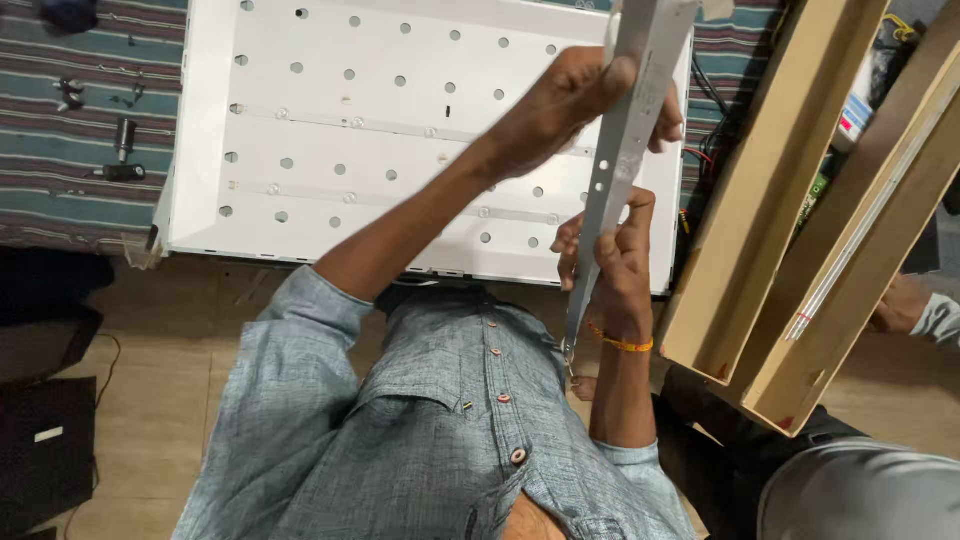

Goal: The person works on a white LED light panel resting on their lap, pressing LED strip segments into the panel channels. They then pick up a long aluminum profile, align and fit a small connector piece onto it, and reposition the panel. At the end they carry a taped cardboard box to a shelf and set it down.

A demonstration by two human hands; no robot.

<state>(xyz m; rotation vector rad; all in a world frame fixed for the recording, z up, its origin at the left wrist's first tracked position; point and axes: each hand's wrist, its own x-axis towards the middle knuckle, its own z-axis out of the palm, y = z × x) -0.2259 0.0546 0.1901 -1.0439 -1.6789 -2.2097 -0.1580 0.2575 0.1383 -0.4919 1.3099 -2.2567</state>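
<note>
Both hands hold a long narrow white strip (628, 130) with small holes, tilted steeply in front of my chest. My left hand (575, 95) grips its upper part, thumb wrapped over the near edge. My right hand (612, 262), with an orange thread at the wrist, pinches the strip lower down. The strip's bottom end hangs near my shirt. Behind it lies a large white backlight panel (300, 215) dotted with holes, with two thin lens strips (350, 197) fixed across it.
The panel rests on a striped cloth (90, 120) with small dark tools and screws (122, 150). Two long open cardboard boxes (770, 200) lean at the right, one holding thin strips. Another person's hand (900, 305) and knee (860, 490) are at right. Black devices (45, 440) sit on the floor, left.
</note>
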